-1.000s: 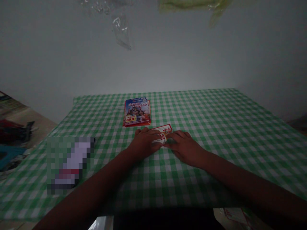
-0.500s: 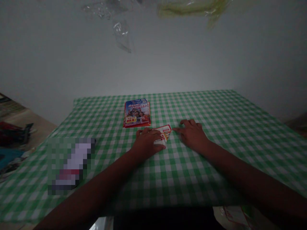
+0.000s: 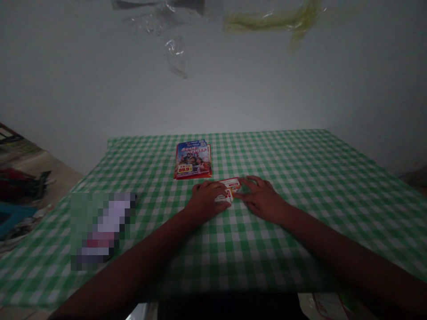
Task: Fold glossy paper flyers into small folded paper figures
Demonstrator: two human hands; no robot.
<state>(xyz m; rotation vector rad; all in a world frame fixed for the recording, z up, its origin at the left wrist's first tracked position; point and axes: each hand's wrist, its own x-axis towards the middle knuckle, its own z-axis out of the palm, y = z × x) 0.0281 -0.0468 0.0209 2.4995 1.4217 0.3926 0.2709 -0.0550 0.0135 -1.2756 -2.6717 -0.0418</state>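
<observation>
A folded paper leaflet (image 3: 233, 183), white with red edges and some yellow, lies on the table between my hands. My left hand (image 3: 207, 198) rests on its left part with fingers stretched over it, covering much of the paper. At the leaflet's right side is my right hand (image 3: 262, 198), its fingers spread and the fingertips at the paper's edge. Beyond my left hand sits a small stack of printed flyers (image 3: 193, 161), blue and red, with a price printed on the top one.
A green and white checked cloth (image 3: 300, 169) covers the table. At the left lies a pixelated flat object (image 3: 110, 222), perhaps a phone. A pale wall (image 3: 260, 89) with strips of tape stands behind the table. Assorted items lie on the floor at the left.
My right hand has moved left, its fingertips now at the leaflet's right edge. My left hand stays on the paper. The view has shifted slightly.
</observation>
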